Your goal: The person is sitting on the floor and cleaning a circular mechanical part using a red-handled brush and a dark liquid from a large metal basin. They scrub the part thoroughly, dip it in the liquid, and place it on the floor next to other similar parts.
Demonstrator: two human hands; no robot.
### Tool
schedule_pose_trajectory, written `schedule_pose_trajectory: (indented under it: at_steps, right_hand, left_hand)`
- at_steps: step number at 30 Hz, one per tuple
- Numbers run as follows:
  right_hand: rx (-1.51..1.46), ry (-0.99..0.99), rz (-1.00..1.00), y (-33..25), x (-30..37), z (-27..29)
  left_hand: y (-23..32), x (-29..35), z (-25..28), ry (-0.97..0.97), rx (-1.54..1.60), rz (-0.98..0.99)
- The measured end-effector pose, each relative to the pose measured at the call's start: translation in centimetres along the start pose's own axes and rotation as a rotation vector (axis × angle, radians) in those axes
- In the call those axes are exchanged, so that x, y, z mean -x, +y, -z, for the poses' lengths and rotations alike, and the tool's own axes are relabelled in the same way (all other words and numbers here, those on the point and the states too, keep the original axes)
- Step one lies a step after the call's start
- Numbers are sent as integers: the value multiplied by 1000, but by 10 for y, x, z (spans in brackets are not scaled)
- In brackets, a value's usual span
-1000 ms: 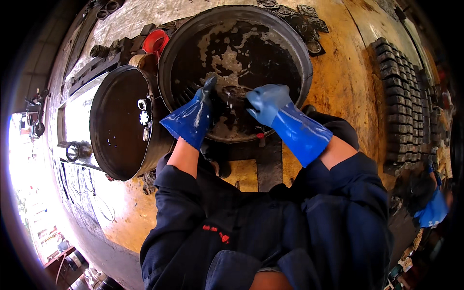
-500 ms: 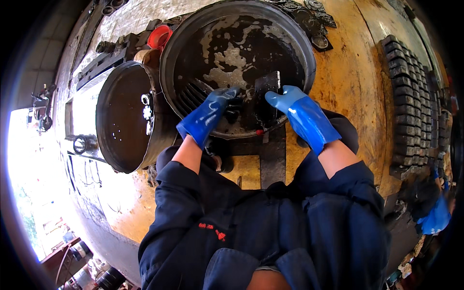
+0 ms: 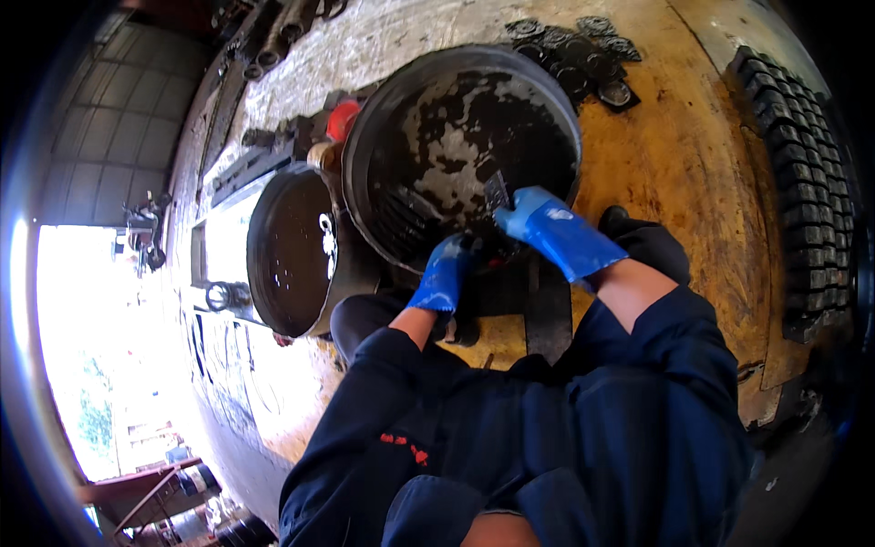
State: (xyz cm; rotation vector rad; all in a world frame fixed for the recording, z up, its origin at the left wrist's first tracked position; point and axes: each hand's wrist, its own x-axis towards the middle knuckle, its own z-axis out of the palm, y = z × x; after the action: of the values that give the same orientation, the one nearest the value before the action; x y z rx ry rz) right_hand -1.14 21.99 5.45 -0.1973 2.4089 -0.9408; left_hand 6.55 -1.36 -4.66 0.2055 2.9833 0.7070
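A wide metal tub (image 3: 460,56) of dark liquid with patches of foam stands in front of me. My right hand (image 3: 540,221), in a blue rubber glove, grips a dark, wet flat plate (image 3: 495,190) over the tub's near right part. The plate is tilted, and its lower end is hard to make out. My left hand (image 3: 448,266), gloved alike, is at the near rim; its darkened fingertips are bent inward, and what they touch is hidden. Dark ribbed pieces (image 3: 407,215) lie partly in the liquid at the tub's left side.
Left of the tub stands a smaller round drum (image 3: 346,278) of brownish liquid. A red bowl (image 3: 343,119) sits behind it. Dark flat pieces (image 3: 583,62) lie on the floor at the far right. Rows of black blocks (image 3: 791,173) are stacked along the right.
The head view has shifted, so the tub appears lower and farther right. My left hand has drawn back toward the near rim, closer to the right hand. The plate is turned differently in my right hand.
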Motion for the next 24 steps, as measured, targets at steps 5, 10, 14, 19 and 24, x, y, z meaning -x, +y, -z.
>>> schedule_pose_trajectory:
  at_steps: [5,10,14,19,24]
  right_hand:
    - [51,-1,-70,-7,20,11]
    - [79,-13,-70,-13,28,11]
    - [89,-26,-82,-14,30,10]
    - [130,-21,-7,-12,31,7]
    - [148,-26,1,-14,35,13]
  left_hand:
    - [24,-16,2,-207,18,216]
    - [2,-14,-13,-156,50,344]
    - [21,-12,-2,-184,63,418]
    - [23,-9,1,-180,80,450]
    - [32,-14,3,-218,1,402]
